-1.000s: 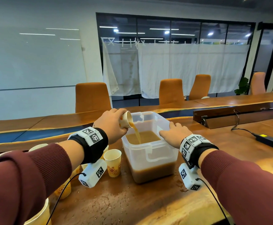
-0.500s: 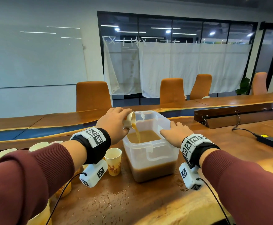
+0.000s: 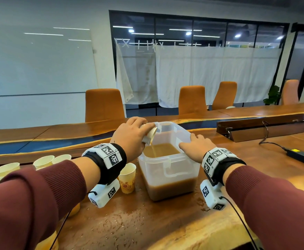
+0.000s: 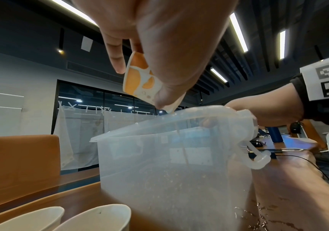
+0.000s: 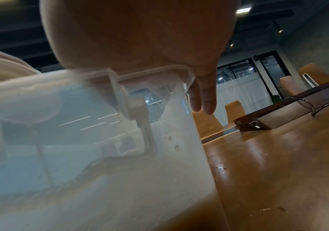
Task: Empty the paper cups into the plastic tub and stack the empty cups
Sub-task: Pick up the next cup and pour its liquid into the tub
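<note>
A clear plastic tub (image 3: 169, 170) (image 4: 159, 164) (image 5: 80, 140) stands on the wooden table, partly filled with brown liquid. My left hand (image 3: 129, 136) (image 4: 159, 46) grips a paper cup (image 3: 150, 135) (image 4: 140, 78) with orange print, tipped steeply over the tub's left rim. A thin brown stream runs from the cup into the tub. My right hand (image 3: 195, 146) (image 5: 140, 39) rests flat on the tub's right rim, fingers straight. An upright paper cup (image 3: 127, 177) stands just left of the tub.
Several more paper cups (image 3: 44, 160) (image 4: 92, 218) stand at the left, partly hidden by my left arm. The table (image 3: 147, 222) is wet with splashes near the tub. A black power adapter (image 3: 302, 156) with cable lies at right. Orange chairs (image 3: 104, 105) line the far side.
The cup in my left hand has tipped further, its mouth now pointing more downward, and the stream has thinned. My right hand has stayed on the rim.
</note>
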The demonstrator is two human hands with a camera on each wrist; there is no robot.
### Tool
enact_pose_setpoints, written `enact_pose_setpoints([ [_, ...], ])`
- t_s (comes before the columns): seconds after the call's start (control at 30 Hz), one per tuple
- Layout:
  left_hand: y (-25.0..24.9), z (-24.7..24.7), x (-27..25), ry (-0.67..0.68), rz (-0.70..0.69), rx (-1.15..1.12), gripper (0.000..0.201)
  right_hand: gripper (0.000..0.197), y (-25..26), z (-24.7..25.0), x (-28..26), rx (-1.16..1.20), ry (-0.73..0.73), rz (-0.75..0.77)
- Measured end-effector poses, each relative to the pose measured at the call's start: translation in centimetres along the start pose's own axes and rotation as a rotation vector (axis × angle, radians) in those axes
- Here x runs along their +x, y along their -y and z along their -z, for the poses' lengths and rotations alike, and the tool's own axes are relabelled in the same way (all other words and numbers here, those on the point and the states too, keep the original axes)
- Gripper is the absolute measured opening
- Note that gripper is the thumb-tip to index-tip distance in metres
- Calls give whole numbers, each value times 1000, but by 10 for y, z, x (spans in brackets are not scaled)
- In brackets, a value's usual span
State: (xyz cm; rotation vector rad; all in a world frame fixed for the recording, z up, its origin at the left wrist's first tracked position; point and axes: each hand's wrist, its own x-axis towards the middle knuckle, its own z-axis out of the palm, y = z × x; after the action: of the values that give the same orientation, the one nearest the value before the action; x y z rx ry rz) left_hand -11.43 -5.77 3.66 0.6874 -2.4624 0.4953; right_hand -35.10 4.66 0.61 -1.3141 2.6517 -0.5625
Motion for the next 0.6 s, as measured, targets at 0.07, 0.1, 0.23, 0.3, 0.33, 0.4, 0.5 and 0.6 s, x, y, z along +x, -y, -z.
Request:
enact_pose_setpoints([
  [0.07,0,-2,0,-9,-26,19,69,82,0,0,0,1,4,-1],
  [0.1,0,-3,-1,-14,-41,24,69,82,0,0,0,-1,4,-2],
  [0.23,-1,-7,-4,-5,-95,93,69,80,1,1,-1,-4,3,-4],
  [0.3,-4,-5,-7,26,-9,7,70,80,1,1,-2,-1,3,-1],
  [0.33,-5,-5,-8,55,73,-59,69,81,1,1,-2,3,0,2],
  [0.4,-3,-7,-9,88,208,-165,69,81,2,1,-2,13,2,1],
  [0.5,-1,-9,-13,107,325,-336,69,80,1,1,-2,22,-3,0],
  [0.6,0,-6,-23,63,462,-568,64,78,1,-1,-2,38,-7,14],
])
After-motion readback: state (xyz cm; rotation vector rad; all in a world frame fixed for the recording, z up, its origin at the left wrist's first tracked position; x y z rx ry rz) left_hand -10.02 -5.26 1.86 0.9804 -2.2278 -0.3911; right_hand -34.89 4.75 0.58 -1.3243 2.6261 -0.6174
